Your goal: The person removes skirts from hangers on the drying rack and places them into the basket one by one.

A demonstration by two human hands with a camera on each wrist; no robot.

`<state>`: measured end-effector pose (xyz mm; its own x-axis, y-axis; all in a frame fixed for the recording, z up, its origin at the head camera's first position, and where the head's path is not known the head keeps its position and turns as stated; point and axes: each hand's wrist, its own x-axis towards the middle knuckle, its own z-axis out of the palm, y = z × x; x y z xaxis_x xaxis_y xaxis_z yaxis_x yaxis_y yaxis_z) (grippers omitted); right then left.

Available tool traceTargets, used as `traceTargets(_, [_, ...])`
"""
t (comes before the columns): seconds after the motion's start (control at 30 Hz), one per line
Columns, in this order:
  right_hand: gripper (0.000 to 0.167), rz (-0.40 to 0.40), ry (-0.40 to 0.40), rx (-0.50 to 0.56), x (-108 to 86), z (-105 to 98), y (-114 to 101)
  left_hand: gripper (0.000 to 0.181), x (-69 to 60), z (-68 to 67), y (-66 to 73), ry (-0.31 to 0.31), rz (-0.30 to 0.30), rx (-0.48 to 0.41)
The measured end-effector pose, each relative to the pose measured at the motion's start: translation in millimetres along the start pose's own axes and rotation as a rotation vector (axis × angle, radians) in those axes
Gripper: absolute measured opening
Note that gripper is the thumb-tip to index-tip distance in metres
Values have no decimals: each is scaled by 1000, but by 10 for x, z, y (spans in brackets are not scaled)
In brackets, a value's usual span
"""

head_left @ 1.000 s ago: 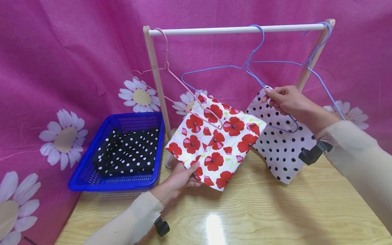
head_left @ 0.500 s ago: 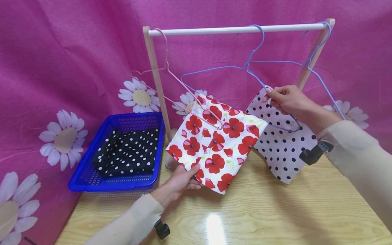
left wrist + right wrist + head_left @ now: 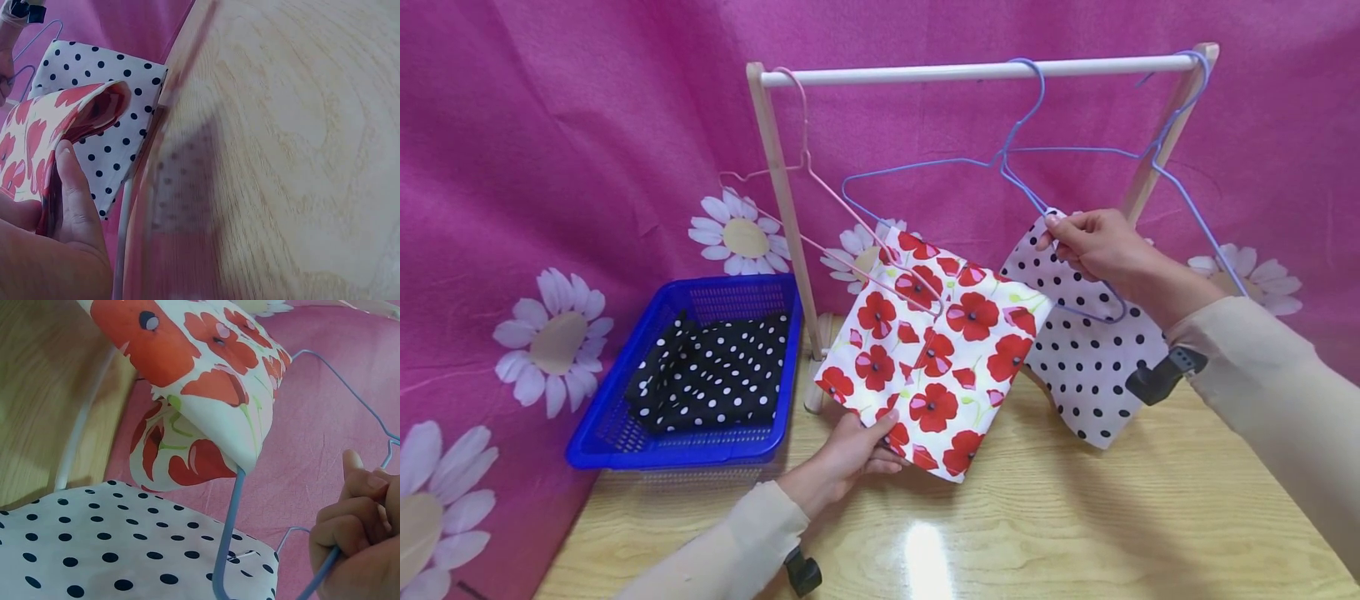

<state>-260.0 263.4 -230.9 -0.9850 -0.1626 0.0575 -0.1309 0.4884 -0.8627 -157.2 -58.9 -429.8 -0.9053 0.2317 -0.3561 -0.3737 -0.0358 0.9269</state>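
The white cloth with red poppies (image 3: 951,333) hangs over the lower bar of the middle blue hanger (image 3: 917,165). My left hand (image 3: 850,458) pinches its lower left edge, thumb on top; the left wrist view shows the cloth's folded layers at the thumb (image 3: 78,194). With curled fingers my right hand (image 3: 1101,246) grips the right side of that hanger, whose bare lower end (image 3: 228,544) sticks out of the cloth in the right wrist view. Behind it hangs a white cloth with black dots (image 3: 1086,358), on the right blue hanger (image 3: 1195,208).
A rack with a white rail (image 3: 910,75) and wooden posts stands on the wooden table (image 3: 1022,533). At its left end hangs a pink hanger (image 3: 842,208), partly in front of the poppy cloth. A blue basket (image 3: 685,457) at the left holds black dotted cloth (image 3: 722,375).
My left hand has moved slightly right and down, and the cloth's lower edge has shifted with it. The right hand keeps its grip on the hanger.
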Motion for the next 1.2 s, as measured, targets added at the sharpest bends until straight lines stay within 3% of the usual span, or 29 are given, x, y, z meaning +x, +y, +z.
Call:
traceTargets(0.2, [39,11,-2,-10,6,1,-4,53,11,-39,-10,11,36,-27])
traceTargets(0.47, [38,29,-13,-7,8,-2,-4,50,6,-87,64,75,63,-54])
traceTargets(0.97, [41,19,-17,48,-6,68,-13,45,0,-129,254,188,227,-154])
traceTargets(1.2, [42,14,-33,55,8,83,-10,44,9,-148,343,227,237,-166])
